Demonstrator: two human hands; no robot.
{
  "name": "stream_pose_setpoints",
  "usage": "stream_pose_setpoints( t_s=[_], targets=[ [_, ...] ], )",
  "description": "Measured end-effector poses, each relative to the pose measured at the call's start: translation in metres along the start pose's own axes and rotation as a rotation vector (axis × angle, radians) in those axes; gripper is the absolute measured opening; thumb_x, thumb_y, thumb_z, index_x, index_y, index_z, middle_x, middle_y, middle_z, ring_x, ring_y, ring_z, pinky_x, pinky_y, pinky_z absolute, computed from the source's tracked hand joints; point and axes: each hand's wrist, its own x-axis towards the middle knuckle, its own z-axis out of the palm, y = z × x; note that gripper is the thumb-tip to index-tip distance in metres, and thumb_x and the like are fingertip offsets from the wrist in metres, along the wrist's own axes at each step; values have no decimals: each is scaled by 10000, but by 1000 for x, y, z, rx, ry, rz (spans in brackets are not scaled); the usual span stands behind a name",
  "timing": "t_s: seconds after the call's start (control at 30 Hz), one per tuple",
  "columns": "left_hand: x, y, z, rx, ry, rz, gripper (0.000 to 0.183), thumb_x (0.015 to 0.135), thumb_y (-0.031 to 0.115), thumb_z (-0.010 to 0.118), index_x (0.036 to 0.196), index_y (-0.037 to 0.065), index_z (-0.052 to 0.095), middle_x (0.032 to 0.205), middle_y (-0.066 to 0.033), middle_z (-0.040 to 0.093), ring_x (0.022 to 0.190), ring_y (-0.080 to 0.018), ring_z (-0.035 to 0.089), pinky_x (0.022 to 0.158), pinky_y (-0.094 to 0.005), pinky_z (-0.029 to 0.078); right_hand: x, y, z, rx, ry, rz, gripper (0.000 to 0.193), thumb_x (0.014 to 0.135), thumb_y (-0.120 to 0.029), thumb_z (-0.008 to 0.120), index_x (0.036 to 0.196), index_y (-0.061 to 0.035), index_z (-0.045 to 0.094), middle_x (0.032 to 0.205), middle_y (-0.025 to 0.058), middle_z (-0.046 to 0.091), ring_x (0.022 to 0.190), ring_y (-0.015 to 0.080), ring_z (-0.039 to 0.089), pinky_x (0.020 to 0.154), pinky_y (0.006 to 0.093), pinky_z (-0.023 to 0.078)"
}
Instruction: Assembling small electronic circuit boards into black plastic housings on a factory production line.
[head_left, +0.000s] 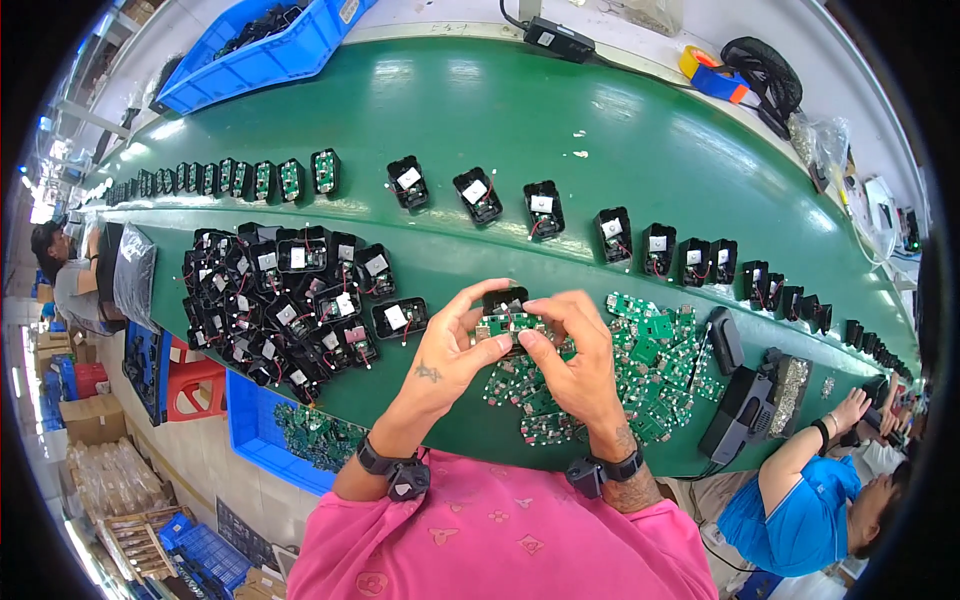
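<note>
Between my two hands, above the green bench, is a green circuit board [512, 324] at the mouth of a small black plastic case [505, 297]. My left hand [450, 355] grips the left side, thumb on the board and fingers around the case. On the other side my right hand [578, 365] presses its thumb against the board's lower edge, its index finger reaching over the top. Whether the board sits fully inside the case is hidden by my fingers. A loose pile of green circuit boards [655, 350] lies beneath and beside my right hand.
Left of my hands is a heap of black cases [290, 300]. Rows of cases line the long green bench [480, 110]. A blue bin [250, 55] stands at the back left. A dark grey device [735, 415] lies at right, near a person in blue [800, 510].
</note>
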Motion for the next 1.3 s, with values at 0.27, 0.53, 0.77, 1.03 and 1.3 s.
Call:
stream_pose_setpoints(
  t_s=[0.27, 0.53, 0.77, 1.03, 1.3],
  targets=[
    [1, 0, 12, 40, -50, -80, 598, 871, -47, 625, 1431, -21, 416, 1219, -161, 602, 1076, -171, 622, 876, -308, 580, 7, 7, -3, -124, 53, -235, 161, 833, -85, 730, 991, -57, 745, 1265, 122, 534, 1093, 248, 558, 899, 374, 487],
    [0, -2, 21, 111, 67, 97, 592, 869, -78, 620, 1424, -49, 417, 1282, -171, 582, 1118, -177, 611, 901, -282, 552, -6, 1, 5, -294, 281, -345, 77, 847, -52, 702, 920, -34, 686, 1139, 127, 587, 996, 254, 575, 806, 379, 479],
    [-6, 14, 27, 316, 147, 234, 600, 867, -113, 607, 1435, -48, 424, 1342, -168, 551, 1136, -167, 604, 895, -261, 539, -1, -5, 0, -245, 155, -413, 50, 840, 10, 674, 866, 11, 632, 748, 125, 613, 643, 278, 596, 577, 366, 458],
    [-12, 28, 20, 494, 29, 176, 616, 845, -128, 611, 1427, 31, 486, 1247, -136, 612, 1035, -152, 654, 858, -272, 556, -2, -12, -8, -205, 34, -393, 57, 820, 13, 679, 835, 9, 623, 712, 93, 607, 593, 234, 592, 530, 348, 442],
    [-18, 27, 27, 920, 136, 358, 563, 820, -109, 613, 1356, 55, 559, 1165, -162, 647, 973, -201, 688, 803, -292, 578, -3, -14, -3, -429, 1, -445, 88, 795, -8, 657, 843, -11, 584, 758, 132, 582, 694, 313, 621, 629, 418, 511]
  ],
)
